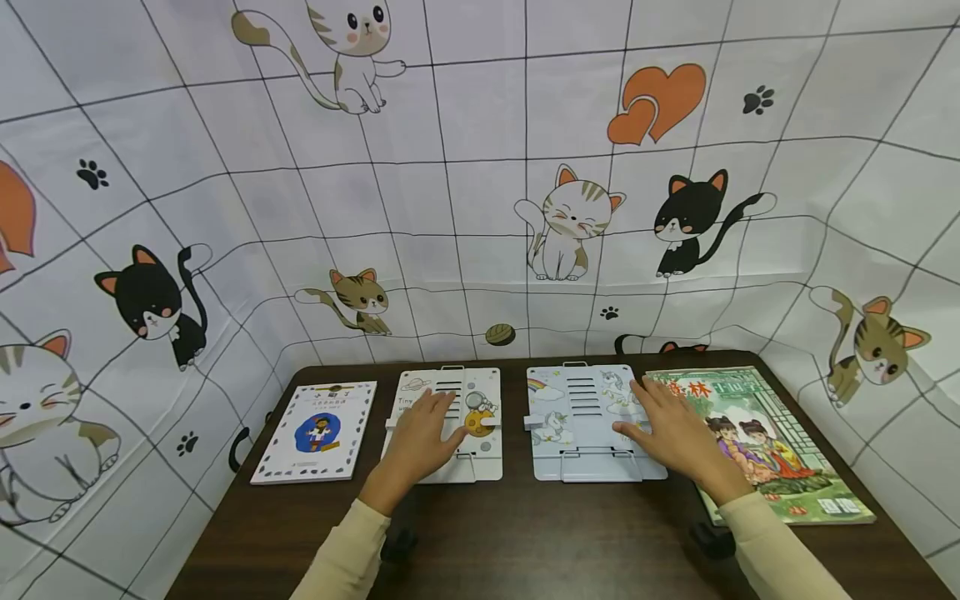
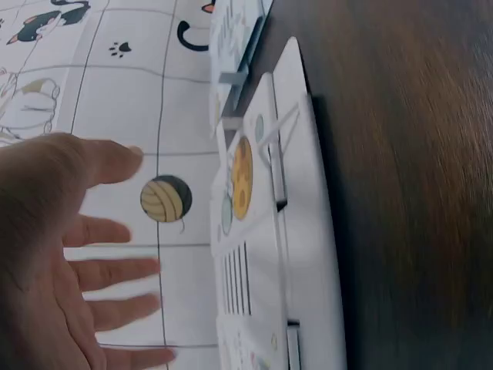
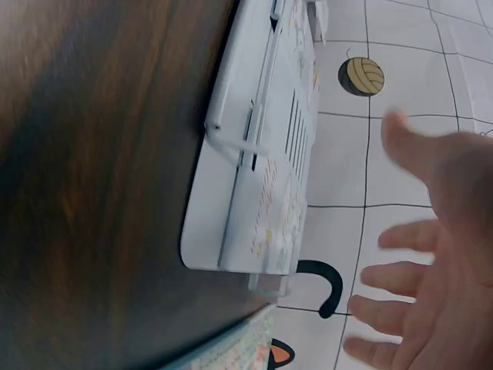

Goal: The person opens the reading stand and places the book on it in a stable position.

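Note:
Two flat folded book stands lie side by side on the table. The left book stand is white with an astronaut and a yellow moon; the right book stand is pale, with unicorns and a rainbow. My left hand hovers over the left stand, fingers spread and straight, covering part of its lettering. In the left wrist view, space shows between this hand and the stand. Over the right edge of the other stand is my right hand, also spread and holding nothing. Both stands have slots and wire clips.
A white book with a blue round picture lies at the left. At the right, a larger green illustrated book sits partly beneath my right hand in the head view. The dark wooden table meets a cat-print cloth behind.

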Demonstrator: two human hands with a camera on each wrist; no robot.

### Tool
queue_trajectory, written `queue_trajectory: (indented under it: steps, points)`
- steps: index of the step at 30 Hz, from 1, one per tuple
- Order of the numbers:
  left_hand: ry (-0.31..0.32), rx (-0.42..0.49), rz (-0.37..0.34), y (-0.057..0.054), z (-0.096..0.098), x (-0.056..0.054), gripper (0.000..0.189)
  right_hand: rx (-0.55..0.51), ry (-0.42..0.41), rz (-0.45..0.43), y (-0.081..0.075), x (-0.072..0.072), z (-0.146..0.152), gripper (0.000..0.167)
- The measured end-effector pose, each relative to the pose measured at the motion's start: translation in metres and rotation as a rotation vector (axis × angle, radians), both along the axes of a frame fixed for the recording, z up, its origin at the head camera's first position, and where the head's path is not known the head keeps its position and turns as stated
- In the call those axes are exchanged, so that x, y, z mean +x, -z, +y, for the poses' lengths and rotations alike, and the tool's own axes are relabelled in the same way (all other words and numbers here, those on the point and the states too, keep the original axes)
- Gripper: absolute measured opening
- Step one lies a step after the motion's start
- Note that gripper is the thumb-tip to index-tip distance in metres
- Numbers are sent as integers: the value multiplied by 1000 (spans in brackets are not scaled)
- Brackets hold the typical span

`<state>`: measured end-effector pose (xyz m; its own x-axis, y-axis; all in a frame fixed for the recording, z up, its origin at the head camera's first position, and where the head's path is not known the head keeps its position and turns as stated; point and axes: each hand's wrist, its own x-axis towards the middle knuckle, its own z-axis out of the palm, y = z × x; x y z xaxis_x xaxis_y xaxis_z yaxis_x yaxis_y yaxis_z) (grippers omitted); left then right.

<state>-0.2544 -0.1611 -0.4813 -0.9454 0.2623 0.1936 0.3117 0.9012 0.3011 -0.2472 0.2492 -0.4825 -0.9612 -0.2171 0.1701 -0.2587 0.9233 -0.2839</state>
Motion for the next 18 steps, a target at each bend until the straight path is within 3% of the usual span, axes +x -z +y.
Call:
queue_trajectory:
  steps: [9, 18]
  points:
    - [136, 256, 0, -1, 34, 7, 27, -95, 61, 41, -5, 13, 0, 50]
    - [174, 378, 46, 1, 63, 14, 14, -162, 23, 86, 3, 16, -2, 24]
